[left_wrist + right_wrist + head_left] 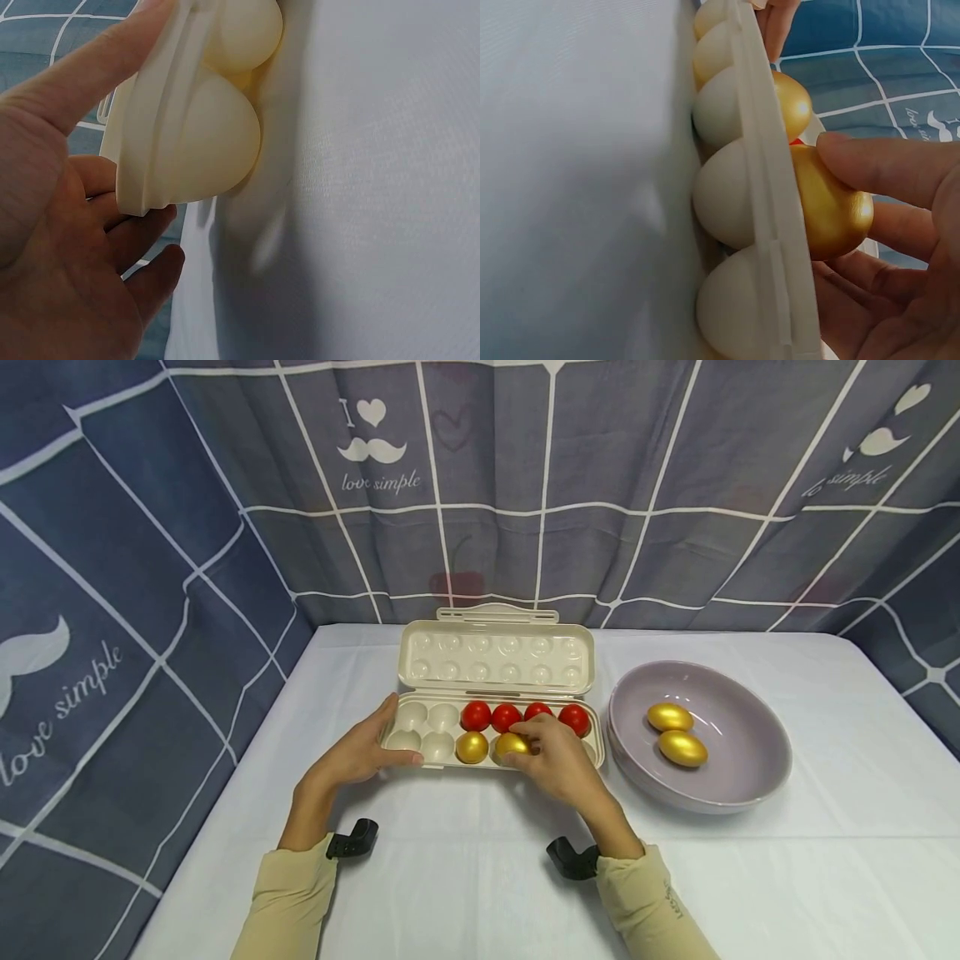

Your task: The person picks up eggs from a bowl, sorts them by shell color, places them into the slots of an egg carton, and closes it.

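Observation:
A cream plastic egg box (437,752) lies with its lid (495,647) folded back. My left hand (360,747) grips its left end, thumb along the front edge and fingers round the side; the left wrist view shows the thumb on the rim (161,97). With thumb and fingers, my right hand (558,756) pinches a gold egg (829,206) at a front-row cup. Another gold egg (472,747) sits in the cup to its left. Several red eggs, one of them at the left (476,716), fill back-row cups. The right hand partly hides the box's right end.
To the right of the box stands a wide mauve bowl (757,777) with two gold eggs (682,748) in it. A white cloth (450,877) covers the table. Dark checked curtains (637,477) hang behind and at the sides.

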`<state>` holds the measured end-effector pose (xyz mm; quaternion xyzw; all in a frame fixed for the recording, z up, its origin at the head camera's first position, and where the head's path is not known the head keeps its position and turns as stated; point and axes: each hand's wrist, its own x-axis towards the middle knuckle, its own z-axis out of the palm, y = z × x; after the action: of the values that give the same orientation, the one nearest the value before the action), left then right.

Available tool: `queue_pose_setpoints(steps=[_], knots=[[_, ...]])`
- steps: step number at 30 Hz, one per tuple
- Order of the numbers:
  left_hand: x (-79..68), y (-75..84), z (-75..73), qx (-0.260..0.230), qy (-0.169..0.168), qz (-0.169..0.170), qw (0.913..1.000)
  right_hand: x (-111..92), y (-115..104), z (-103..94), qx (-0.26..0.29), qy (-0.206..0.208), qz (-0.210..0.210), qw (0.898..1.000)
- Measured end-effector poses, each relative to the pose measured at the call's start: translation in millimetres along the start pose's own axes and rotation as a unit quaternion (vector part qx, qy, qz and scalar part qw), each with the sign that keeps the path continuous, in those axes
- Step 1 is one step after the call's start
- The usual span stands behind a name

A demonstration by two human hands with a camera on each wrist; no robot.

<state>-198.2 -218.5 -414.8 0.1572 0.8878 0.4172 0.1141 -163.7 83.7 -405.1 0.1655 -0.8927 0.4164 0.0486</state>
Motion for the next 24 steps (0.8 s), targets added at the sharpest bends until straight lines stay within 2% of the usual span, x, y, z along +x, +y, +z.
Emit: queue_pose_setpoints(steps=[10, 16, 24], knots=[[0.3, -0.9, -0.4, 0.008, 0.006, 0.005, 0.9999, -1.5, -4.4, 8.3, -0.004, 0.017, 0.045, 0.999], [0.1, -0.9, -0.6, 0.012, 0.007, 0.004, 0.9999, -0.9, -4.0, 11.8, -0.009, 0.040, 0.034, 0.999], [-0.1, -0.6, -0.6, 0.014, 0.010, 0.004, 0.9998, 0.2, -2.0, 14.4, 0.011, 0.069, 0.013, 0.998]])
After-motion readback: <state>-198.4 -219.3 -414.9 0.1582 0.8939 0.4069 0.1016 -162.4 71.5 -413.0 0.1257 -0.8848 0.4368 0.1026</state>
